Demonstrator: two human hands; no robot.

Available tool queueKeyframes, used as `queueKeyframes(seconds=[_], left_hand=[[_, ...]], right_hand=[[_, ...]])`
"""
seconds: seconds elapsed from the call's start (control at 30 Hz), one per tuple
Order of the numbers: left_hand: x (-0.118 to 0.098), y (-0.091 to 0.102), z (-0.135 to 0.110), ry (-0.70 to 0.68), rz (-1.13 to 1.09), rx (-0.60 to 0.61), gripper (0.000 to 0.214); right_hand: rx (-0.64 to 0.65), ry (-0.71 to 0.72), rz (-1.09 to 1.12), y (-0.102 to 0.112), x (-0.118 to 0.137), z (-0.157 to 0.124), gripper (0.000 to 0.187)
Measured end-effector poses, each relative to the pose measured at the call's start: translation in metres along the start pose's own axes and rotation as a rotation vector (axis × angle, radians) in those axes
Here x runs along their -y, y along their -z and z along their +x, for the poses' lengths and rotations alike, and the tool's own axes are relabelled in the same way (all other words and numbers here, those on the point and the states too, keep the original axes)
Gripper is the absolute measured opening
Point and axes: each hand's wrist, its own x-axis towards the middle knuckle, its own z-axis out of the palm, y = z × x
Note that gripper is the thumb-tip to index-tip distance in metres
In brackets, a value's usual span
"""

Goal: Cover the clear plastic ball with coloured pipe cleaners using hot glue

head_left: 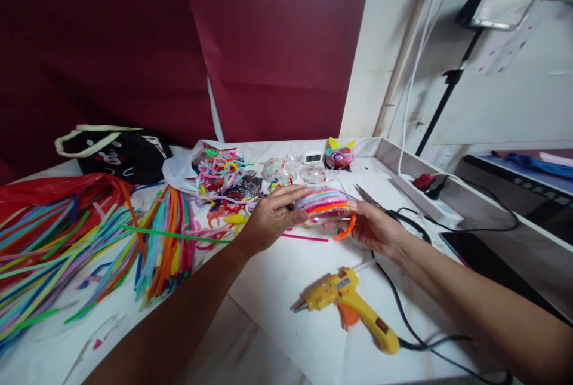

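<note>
Between my two hands, a clear rounded plastic piece [323, 201] is held above the white table, wrapped in bands of colored pipe cleaner. My left hand [280, 212] grips its left side, thumb in front. At the right side, my right hand [369, 224] closes its fingers round the piece. An orange pipe cleaner [347, 231] curls down loose from that side, close to my right fingers. Below lies a yellow hot glue gun [347, 301], its nozzle pointing left. Scissors [373, 199] rest just beyond my right hand.
Bundles of pipe cleaners [168, 248] cover the table's left side. Behind are a bag of pipe cleaner scraps [219, 170], clear plastic balls [278, 170], a small digital display [312, 158] and a colorful finished ball [340, 155]. A power strip [430, 203] and black cables lie right.
</note>
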Motion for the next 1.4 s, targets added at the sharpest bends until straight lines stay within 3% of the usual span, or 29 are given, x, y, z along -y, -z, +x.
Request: queueKeyframes(seconds=[0.23, 0.53, 0.9, 1.1, 1.4], left_hand=[[-0.005, -0.003, -0.001, 0.074, -0.048, -0.010, 0.054], [-0.003, -0.007, -0.003, 0.209, -0.190, -0.029, 0.053], [0.002, -0.010, -0.003, 0.272, -0.332, -0.094, 0.053], [0.004, -0.006, -0.003, 0.322, -0.425, -0.028, 0.069], [0.009, -0.005, -0.003, 0.310, -0.481, 0.001, 0.064]], right_hand=[[-0.038, 0.007, -0.010, -0.001, 0.001, 0.002, 0.030], [0.002, 0.056, -0.072, -0.006, 0.002, 0.001, 0.038], [-0.038, 0.127, -0.155, -0.012, 0.005, -0.004, 0.040], [-0.104, 0.160, -0.175, -0.017, 0.007, -0.003, 0.041], [-0.109, 0.183, -0.200, -0.019, 0.006, -0.007, 0.044]])
